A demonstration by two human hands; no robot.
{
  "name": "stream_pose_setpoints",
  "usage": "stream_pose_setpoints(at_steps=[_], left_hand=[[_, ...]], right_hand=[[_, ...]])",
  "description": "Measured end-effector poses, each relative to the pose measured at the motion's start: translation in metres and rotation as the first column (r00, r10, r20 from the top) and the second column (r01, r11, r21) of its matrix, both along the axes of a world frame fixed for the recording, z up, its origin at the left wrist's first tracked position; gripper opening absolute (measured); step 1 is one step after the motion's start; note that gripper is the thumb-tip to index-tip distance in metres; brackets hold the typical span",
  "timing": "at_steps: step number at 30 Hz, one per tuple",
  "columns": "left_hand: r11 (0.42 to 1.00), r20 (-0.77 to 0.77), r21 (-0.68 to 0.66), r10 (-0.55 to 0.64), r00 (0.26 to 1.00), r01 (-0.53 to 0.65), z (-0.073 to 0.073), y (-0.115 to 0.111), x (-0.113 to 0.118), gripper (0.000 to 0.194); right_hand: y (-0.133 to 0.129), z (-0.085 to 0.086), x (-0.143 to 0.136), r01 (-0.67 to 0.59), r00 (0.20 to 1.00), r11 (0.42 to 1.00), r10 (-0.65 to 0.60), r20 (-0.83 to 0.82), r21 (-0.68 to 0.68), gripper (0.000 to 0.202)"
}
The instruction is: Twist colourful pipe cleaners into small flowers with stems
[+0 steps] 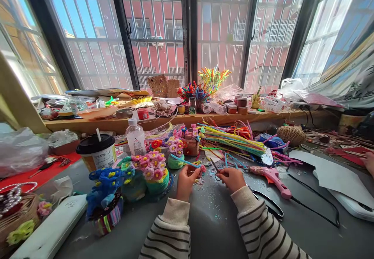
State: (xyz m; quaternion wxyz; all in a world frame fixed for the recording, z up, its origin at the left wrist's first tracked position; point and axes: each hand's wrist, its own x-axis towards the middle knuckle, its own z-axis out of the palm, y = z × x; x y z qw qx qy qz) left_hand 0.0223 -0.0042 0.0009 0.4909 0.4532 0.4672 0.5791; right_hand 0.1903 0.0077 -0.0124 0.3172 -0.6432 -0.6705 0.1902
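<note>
My left hand (pixel 186 181) is closed on a blue pipe cleaner (pixel 183 160), with a small pink flower (pixel 202 168) at its right end. Facing it from the right, my right hand (pixel 233 179) pinches small dark scissors (pixel 215 166) by the handle, their blades pointing up and left. A gap separates the hands, and colored clippings (pixel 215 200) lie scattered on the grey table (pixel 210 235) below them. Just left of my left hand stands a pot of pink fuzzy flowers (pixel 154 167). A bent blue pipe cleaner (pixel 227 159) lies beyond my right hand.
A pink glue gun (pixel 271 179) with a black cord and black-handled scissors (pixel 270 204) lie right. Bundled pipe cleaners (pixel 236 139) are behind. Left are a blue flower pot (pixel 105 200), a lidded cup (pixel 97 151) and a bottle (pixel 136 138). Another person's hand (pixel 368 161) shows at the right edge.
</note>
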Motion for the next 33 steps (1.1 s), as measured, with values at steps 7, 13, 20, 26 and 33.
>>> stream_pose_setpoints(at_steps=[7,13,20,26,33], left_hand=[[1.0,-0.009,-0.015,-0.005,1.0,0.005,-0.001,0.0,0.0,0.022],[0.999,-0.006,0.012,-0.041,0.999,0.041,-0.006,0.001,0.001,0.023],[0.997,-0.083,0.057,-0.042,0.996,0.047,-0.002,-0.001,0.002,0.017],[0.994,-0.176,0.093,0.075,0.982,-0.06,-0.007,0.002,-0.001,0.016],[0.977,-0.254,0.149,0.189,0.948,-0.155,-0.006,0.004,-0.002,0.011]], right_hand=[[-0.006,0.005,-0.013,-0.116,0.957,0.971,0.165,-0.237,0.209,0.026],[-0.009,0.003,-0.032,-0.261,0.926,0.909,0.331,-0.182,0.325,0.026],[-0.001,-0.001,-0.034,-0.217,0.955,0.894,0.277,-0.104,0.392,0.021],[0.002,0.002,-0.047,-0.197,0.979,0.881,0.201,0.036,0.43,0.02],[0.0,-0.003,-0.061,-0.164,0.983,0.829,0.094,0.156,0.535,0.019]])
